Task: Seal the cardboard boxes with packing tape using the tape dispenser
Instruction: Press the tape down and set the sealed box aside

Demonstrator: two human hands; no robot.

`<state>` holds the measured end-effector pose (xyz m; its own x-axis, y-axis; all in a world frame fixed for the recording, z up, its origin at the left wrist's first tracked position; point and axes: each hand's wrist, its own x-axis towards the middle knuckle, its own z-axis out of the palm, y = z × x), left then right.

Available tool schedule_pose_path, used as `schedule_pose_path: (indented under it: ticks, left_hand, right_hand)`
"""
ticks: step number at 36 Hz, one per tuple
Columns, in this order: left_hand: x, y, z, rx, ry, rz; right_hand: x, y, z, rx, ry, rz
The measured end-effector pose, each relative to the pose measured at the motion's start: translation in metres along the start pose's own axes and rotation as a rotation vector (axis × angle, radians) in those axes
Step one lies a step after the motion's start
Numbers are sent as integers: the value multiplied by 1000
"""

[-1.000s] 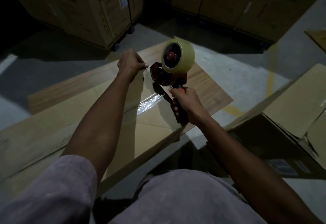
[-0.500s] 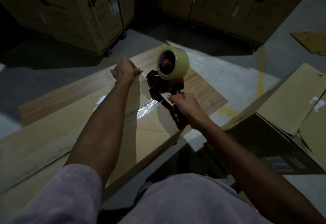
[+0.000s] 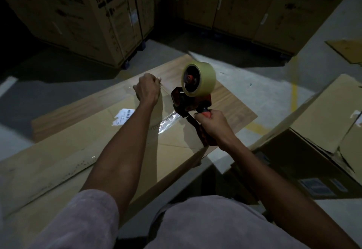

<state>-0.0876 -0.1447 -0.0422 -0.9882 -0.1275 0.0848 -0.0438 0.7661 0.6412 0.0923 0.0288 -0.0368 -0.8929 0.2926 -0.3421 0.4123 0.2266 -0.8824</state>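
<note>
Plainly, the matter turned on the short gap between the two hands. The left hand [image 3: 147, 89] was curled, fingertips pinched together, apparently on the free end of the tape (the strip itself was too clear and dim to make out for certain). It sat to the left of the tape dispenser [image 3: 193, 99] and slightly beyond it. The right hand [image 3: 212, 124] was wrapped tight round the dispenser's handle, with the tape roll [image 3: 198, 79] standing up on top. Both hovered over the flattened cardboard box [image 3: 176, 150], whose long axis ran from lower left toward upper right. A shiny taped patch [image 3: 168, 122] lay just below the dispenser's mouth. In my judgement the strip ran leftward from dispenser to left hand, so the coming move called for lowering it onto the cardboard.
</note>
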Motion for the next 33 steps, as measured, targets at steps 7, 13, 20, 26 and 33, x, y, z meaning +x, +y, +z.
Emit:
schedule_pose_path:
  ticks: [7, 13, 20, 26, 33]
  left_hand:
    - [-26, -2, -1, 7, 110, 172]
    - [-43, -6, 5, 173, 9, 95]
    - [-36, 0, 10, 398, -72, 80]
    - [-39, 2, 10, 448, -40, 118]
    - [-42, 2, 9, 467, -48, 116]
  right_hand:
    - [-1, 1, -2, -30, -29, -41]
    - [0, 2, -5, -4, -40, -27]
    - [0, 2, -10, 5, -92, -43]
    - [0, 3, -16, -58, -76, -59]
    - [-15, 19, -29, -96, -92, -50]
